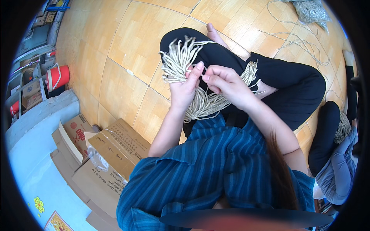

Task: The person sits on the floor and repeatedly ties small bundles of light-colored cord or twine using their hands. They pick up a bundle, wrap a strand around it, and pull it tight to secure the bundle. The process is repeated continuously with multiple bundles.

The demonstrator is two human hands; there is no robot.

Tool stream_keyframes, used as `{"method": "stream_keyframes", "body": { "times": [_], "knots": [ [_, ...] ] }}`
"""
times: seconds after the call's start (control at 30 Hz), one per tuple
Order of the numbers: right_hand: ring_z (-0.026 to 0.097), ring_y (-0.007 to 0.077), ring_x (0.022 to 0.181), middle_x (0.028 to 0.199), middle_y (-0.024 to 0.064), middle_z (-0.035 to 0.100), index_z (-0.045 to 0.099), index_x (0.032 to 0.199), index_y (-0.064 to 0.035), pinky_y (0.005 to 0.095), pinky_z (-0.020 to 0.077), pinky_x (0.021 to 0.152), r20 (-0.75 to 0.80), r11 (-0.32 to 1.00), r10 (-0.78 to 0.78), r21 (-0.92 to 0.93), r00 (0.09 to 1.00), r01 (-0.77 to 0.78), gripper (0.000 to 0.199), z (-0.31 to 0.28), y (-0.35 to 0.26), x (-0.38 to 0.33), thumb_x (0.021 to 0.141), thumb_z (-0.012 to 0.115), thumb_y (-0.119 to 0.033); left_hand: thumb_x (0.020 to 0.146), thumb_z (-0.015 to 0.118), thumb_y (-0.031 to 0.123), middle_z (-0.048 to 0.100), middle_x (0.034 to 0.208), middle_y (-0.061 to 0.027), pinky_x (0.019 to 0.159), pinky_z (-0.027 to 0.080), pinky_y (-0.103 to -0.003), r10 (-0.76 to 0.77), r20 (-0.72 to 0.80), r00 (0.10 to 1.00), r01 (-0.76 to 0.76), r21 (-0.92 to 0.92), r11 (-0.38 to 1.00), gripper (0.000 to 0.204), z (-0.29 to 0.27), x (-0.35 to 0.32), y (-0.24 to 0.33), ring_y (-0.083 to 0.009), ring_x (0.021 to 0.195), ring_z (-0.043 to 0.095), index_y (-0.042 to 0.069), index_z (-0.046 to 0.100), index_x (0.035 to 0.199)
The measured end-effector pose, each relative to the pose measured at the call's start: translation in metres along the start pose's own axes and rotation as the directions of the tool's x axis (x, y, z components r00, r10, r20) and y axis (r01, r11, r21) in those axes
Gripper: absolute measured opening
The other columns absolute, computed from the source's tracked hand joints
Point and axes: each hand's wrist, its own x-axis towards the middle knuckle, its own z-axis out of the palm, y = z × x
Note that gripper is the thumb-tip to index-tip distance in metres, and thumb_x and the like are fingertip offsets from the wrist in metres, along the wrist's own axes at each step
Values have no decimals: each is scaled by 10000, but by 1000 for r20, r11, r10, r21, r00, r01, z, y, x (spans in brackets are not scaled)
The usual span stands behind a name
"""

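My left hand (184,87) is closed around a bundle of pale beige twisted cords (177,61), whose loose ends fan out above my fist over my knee. The thumb points up, close to my right fingertips. My right hand (228,82) pinches a single strand of cord between thumb and forefinger, just right of the left thumb. Below both hands, more of the beige cord (206,103) lies across my lap. A tuft of cut ends (250,72) shows past my right wrist. Whether this tuft belongs to the same bundle, I cannot tell.
I sit cross-legged on a tiled floor (127,42). Cardboard boxes (119,146) stand at the left, by a low blue wall (42,123). A red cooler (58,77) is farther off. A plastic bag of cord (310,11) lies at far right. Another person (335,165) sits at the right.
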Motion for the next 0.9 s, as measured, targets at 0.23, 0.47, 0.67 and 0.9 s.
{"method": "stream_keyframes", "body": {
  "times": [0.23, 0.47, 0.67, 0.9],
  "knots": [
    [364, 13, 596, 624, -51, 443, 517, 742, -35, 208, 302, 512, -231, 979, -195, -112, 953, 173, 251, 24, 13, -25, 951, 568, -163, 845, 646, -6, 501, 672, 50, 510, 340, -200, 285, -186, 940, -222, 299, 928, 153, 9, 3, -21, -25, 584, 445, 65, 537, 765],
    [353, 21, 565, 595, -35, 421, 520, 748, -24, 220, 299, 490, -311, 953, -266, -230, 912, 200, 234, 34, 14, -40, 941, 576, -144, 773, 636, 15, 619, 835, -79, 672, 471, -306, 387, -80, 918, -310, 463, 830, 122, 4, -8, -32, -178, 734, 589, -9, 603, 888],
    [389, 30, 614, 648, -28, 452, 529, 764, -19, 211, 336, 542, -266, 943, -239, -292, 934, 158, 223, 35, 13, -46, 949, 568, -136, 748, 618, -4, 607, 814, -125, 682, 466, -359, 461, -17, 887, -379, 544, 749, 120, 1, -4, -34, -262, 725, 585, -14, 602, 866],
    [453, 114, 478, 553, 72, 485, 505, 713, -25, 279, 350, 463, -196, 887, -355, -379, 914, 263, 250, 35, 1, -37, 916, 592, -140, 773, 619, -3, 619, 864, -102, 696, 466, -319, 410, -50, 911, -330, 508, 796, 154, -1, -3, -34, -198, 757, 586, -22, 596, 925]
  ]
}}
